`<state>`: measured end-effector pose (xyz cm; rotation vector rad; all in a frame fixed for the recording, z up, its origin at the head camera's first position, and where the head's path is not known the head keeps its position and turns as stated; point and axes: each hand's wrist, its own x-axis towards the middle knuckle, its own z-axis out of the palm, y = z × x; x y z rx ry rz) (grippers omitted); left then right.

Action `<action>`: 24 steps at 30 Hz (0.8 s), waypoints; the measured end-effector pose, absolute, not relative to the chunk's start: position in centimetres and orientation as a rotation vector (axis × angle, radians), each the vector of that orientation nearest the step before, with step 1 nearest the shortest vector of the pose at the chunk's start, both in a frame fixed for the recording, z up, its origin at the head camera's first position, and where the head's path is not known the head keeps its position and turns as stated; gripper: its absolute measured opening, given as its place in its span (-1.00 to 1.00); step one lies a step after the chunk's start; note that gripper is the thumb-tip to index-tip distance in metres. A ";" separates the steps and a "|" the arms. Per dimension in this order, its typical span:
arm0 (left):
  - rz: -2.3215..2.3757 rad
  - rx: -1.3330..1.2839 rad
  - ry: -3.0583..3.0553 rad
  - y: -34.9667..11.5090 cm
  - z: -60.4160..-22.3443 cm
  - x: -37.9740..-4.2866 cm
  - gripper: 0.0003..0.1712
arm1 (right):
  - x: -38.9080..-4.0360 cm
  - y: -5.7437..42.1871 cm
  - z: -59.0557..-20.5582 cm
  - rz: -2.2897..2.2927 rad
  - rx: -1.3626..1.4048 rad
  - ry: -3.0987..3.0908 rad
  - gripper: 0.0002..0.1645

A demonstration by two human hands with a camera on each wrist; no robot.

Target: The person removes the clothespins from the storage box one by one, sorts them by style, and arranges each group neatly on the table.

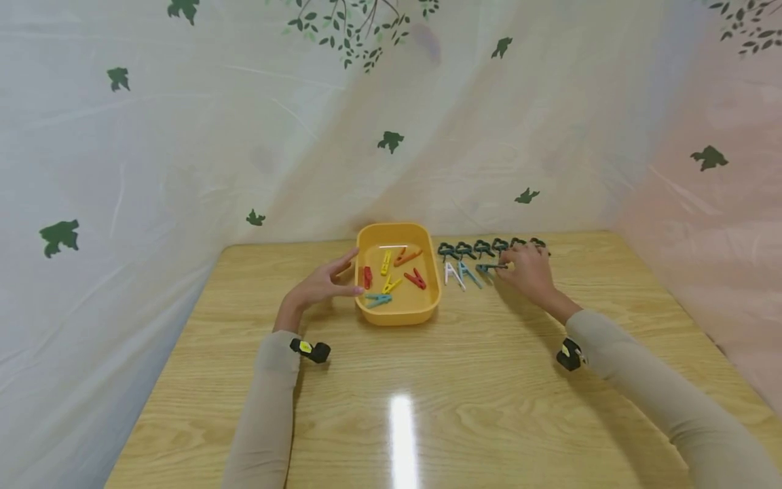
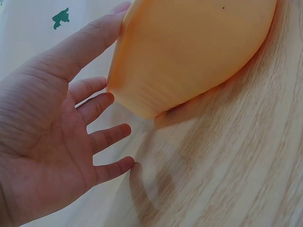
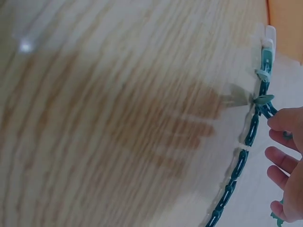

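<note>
My left hand (image 1: 314, 286) rests against the left side of a yellow-orange plastic tray (image 1: 400, 318), its fingers spread and fairly straight; thumb and index finger touch the rim. Inside the tray lie several clothespins: a blue one (image 1: 379, 299), an orange one (image 1: 406, 257), plus red and yellow ones. To the tray's right, my right hand (image 1: 530, 272) pinches a dark blue-green clothespin (image 3: 267, 108) between thumb and finger. Beside it on the table are a white clothespin (image 1: 453, 276) and a light blue clothespin (image 1: 469, 274).
Behind the white and blue clothespins runs a row of several dark green clips (image 1: 465, 250), partly hidden by my right hand. All stand on a wooden table (image 1: 342, 401). A pale curtain (image 1: 305, 156) with leaf prints hangs along the table's back edge.
</note>
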<state>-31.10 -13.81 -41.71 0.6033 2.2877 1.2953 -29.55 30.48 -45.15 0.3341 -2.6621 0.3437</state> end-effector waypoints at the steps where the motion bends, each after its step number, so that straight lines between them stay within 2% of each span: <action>1: 1.298 0.604 2.287 -13.8 -41.7 -31.1 0.05 | -29.5 30.5 -45.2 0.323 0.330 -2.676 -0.85; 15: 1.322 0.593 2.266 -13.9 -42.0 -31.2 0.04 | -29.4 29.5 -45.9 0.232 0.243 -2.766 -0.81; 24: 1.310 0.600 2.275 -13.9 -42.0 -31.3 0.06 | -29.6 29.8 -46.4 0.304 0.308 -2.775 -0.83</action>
